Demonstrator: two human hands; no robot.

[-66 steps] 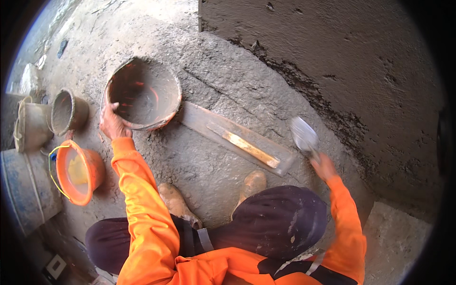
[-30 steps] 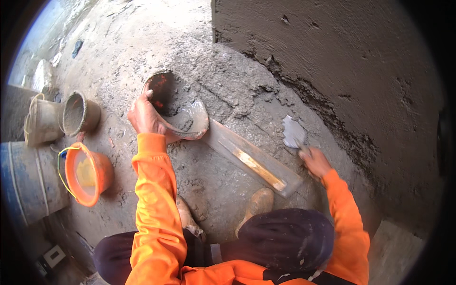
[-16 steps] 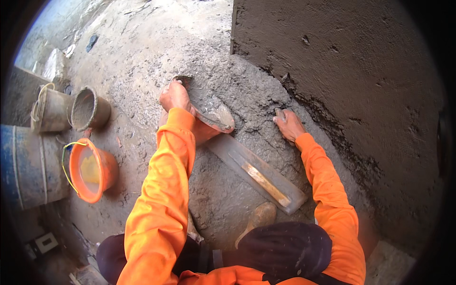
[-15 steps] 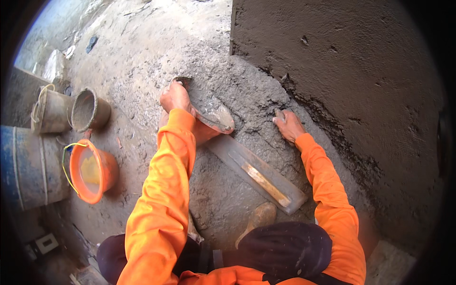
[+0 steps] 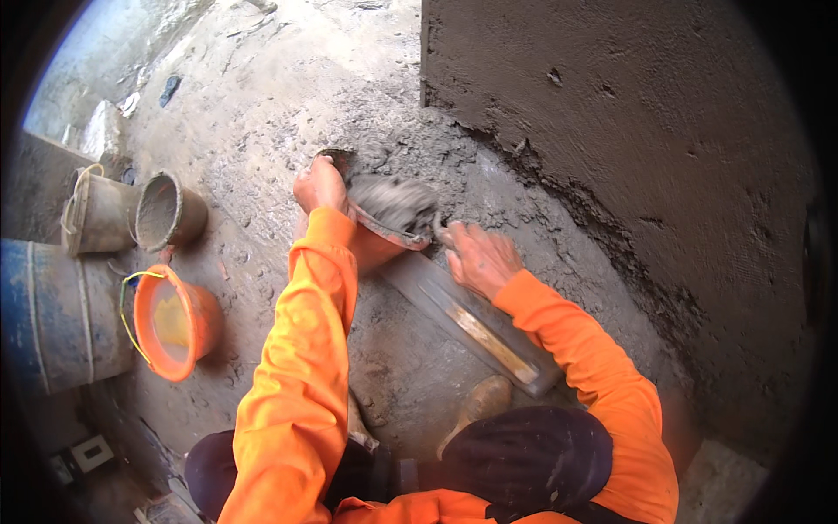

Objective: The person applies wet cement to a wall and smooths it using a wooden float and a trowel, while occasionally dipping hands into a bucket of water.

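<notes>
My left hand (image 5: 320, 185) is closed on the rim of a tilted orange bucket (image 5: 377, 248), whose mouth faces the wet mortar (image 5: 497, 205) spread on the ground. A lump of grey mortar, smeared by motion, lies at the bucket's mouth. My right hand (image 5: 483, 257) is closed beside the right edge of that mouth. A small greyish end shows at its fingers, but what it belongs to is hidden by mortar and blur. Below the bucket, a long flat plastering float (image 5: 476, 325) with a wooden handle lies on the ground, partly under my right forearm.
An orange bucket with a yellow handle (image 5: 209, 325) stands at left, holding murky liquid. Behind it are two grey mortar-stained buckets (image 5: 189, 216) and a blue drum (image 5: 61, 314). A rough plastered wall (image 5: 628, 113) rises at right. My boot (image 5: 483, 403) is near the float.
My right hand has moved left from the mortar bed to the bucket's mouth. A mound of mortar now shows there, and a hollow is left in the bed. My left hand stays on the rim.
</notes>
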